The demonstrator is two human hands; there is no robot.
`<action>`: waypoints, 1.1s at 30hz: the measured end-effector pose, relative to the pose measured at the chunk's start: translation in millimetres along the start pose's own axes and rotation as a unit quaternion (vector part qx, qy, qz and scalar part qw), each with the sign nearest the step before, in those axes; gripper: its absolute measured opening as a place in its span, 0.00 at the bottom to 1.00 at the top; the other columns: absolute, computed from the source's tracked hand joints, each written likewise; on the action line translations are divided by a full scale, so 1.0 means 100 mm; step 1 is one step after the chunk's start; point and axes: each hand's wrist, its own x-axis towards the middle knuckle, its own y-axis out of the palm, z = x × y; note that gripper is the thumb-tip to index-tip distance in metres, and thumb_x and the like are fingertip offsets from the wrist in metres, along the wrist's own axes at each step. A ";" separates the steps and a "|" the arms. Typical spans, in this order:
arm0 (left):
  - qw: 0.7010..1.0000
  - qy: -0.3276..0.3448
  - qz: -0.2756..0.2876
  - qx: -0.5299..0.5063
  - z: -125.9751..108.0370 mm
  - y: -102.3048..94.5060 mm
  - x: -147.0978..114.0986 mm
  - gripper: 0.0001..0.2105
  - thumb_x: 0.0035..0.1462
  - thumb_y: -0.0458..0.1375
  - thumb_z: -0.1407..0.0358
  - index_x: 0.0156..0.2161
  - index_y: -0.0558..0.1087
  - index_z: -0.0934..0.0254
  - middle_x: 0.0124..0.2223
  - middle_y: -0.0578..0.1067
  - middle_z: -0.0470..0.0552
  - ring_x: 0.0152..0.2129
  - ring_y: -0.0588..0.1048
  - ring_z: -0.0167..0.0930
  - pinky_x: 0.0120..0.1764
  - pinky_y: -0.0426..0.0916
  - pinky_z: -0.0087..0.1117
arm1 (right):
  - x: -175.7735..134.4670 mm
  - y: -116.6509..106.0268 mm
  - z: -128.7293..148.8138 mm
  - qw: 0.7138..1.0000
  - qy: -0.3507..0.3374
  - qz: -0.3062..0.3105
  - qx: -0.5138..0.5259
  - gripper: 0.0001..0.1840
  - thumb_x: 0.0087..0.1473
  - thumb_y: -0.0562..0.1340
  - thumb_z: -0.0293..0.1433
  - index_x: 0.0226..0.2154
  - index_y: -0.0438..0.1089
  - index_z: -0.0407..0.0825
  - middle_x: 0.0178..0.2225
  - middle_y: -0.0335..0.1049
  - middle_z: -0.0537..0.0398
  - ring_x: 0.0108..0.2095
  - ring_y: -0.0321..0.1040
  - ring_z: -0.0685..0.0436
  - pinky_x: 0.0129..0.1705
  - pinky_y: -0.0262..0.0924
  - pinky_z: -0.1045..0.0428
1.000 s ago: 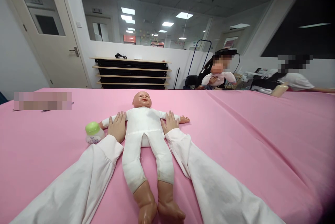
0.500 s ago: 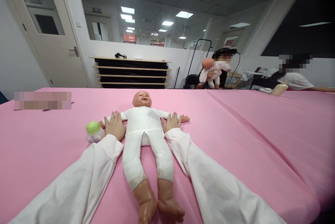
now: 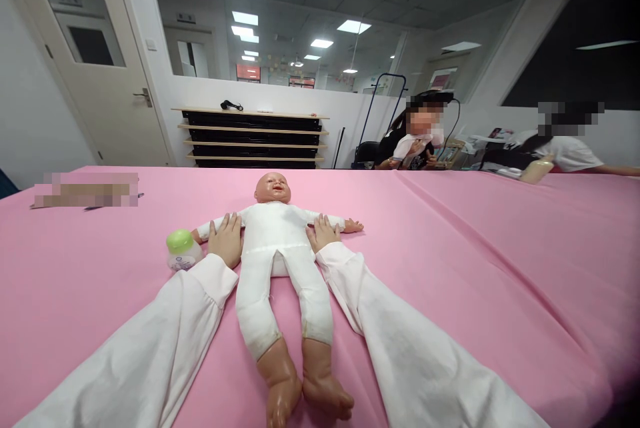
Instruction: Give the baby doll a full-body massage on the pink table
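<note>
A baby doll (image 3: 275, 235) lies on its back on the pink tablecloth (image 3: 430, 261), head at the far side and feet toward me. Its body is white cloth; its head, hands and feet are brown plastic. My left hand (image 3: 226, 240) rests beside the doll's trunk, over part of one doll arm, fingers outstretched. On the other side, my right hand (image 3: 324, 233) lies against the trunk below the other doll arm, fingers also stretched out. Neither hand grips anything. Just left of my left hand stands a clear jar with a green lid (image 3: 181, 245).
A blurred flat item (image 3: 87, 190) lies at the table's far left. Beyond the far edge a person (image 3: 395, 145) holds another doll. Farther right, a second person (image 3: 570, 151) leans near a pale bottle (image 3: 537, 169). Stacked shelves (image 3: 250, 138) stand by the wall.
My hands have shifted very slightly inward along the doll's sides. In the background, the person has drawn the other doll in closer to the body. The baby doll stays in place.
</note>
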 end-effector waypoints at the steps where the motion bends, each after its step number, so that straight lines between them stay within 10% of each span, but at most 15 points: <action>1: 1.000 -0.009 -0.003 0.004 0.00 0.00 0.00 0.24 0.58 0.40 0.68 0.59 0.55 0.71 0.62 0.54 0.56 0.59 0.51 0.37 0.57 0.44 0.52 | -0.02 -0.02 -0.01 1.000 -0.003 0.000 0.005 0.18 0.56 0.56 0.36 0.48 0.61 0.45 0.47 0.62 0.49 0.45 0.63 0.44 0.45 0.62 0.44; 11: 1.000 -0.013 0.008 0.012 0.00 0.04 0.03 0.24 0.59 0.37 0.69 0.59 0.55 0.73 0.62 0.54 0.57 0.59 0.51 0.37 0.57 0.44 0.52 | -0.48 -0.13 0.17 0.976 -0.192 0.012 0.097 0.25 0.61 0.39 0.40 0.57 0.53 0.50 0.61 0.45 0.51 0.62 0.41 0.44 0.61 0.38 0.43; 16: 1.000 -0.021 0.018 0.002 0.00 0.04 0.05 0.23 0.59 0.37 0.68 0.60 0.55 0.69 0.62 0.53 0.57 0.59 0.52 0.37 0.57 0.44 0.52 | -1.06 -0.24 0.17 0.873 -0.450 0.015 0.188 0.31 0.58 0.40 0.47 0.57 0.53 0.49 0.63 0.37 0.48 0.64 0.30 0.40 0.61 0.28 0.36; 19: 0.999 -0.026 0.026 -0.007 -0.01 0.01 0.05 0.23 0.60 0.37 0.68 0.60 0.55 0.68 0.62 0.53 0.57 0.59 0.52 0.37 0.57 0.44 0.52 | -1.34 -0.35 0.23 0.826 -0.540 0.043 0.155 0.28 0.57 0.46 0.43 0.56 0.53 0.48 0.58 0.53 0.49 0.63 0.37 0.42 0.61 0.15 0.36; 25: 1.000 -0.021 0.023 0.000 -0.01 0.03 0.05 0.24 0.59 0.37 0.69 0.60 0.55 0.70 0.62 0.53 0.56 0.59 0.51 0.37 0.57 0.44 0.52 | -1.43 -0.39 0.32 0.739 -0.652 0.003 0.168 0.26 0.58 0.42 0.43 0.51 0.59 0.46 0.55 0.59 0.49 0.61 0.44 0.48 0.63 0.28 0.46; 27: 1.000 -0.019 0.020 0.001 0.00 0.04 0.05 0.24 0.59 0.37 0.69 0.60 0.54 0.71 0.62 0.53 0.57 0.59 0.51 0.37 0.57 0.44 0.52 | -1.31 -0.39 0.29 0.744 -0.643 -0.027 0.183 0.26 0.60 0.40 0.40 0.51 0.59 0.44 0.55 0.60 0.48 0.61 0.45 0.50 0.63 0.30 0.47; 33: 1.000 -0.018 0.017 0.002 0.00 0.06 0.06 0.23 0.59 0.38 0.69 0.59 0.55 0.68 0.62 0.53 0.56 0.59 0.52 0.37 0.57 0.44 0.52 | -0.95 -0.26 0.21 0.882 -0.437 -0.044 0.169 0.28 0.60 0.38 0.40 0.58 0.48 0.45 0.62 0.43 0.45 0.63 0.35 0.44 0.62 0.33 0.39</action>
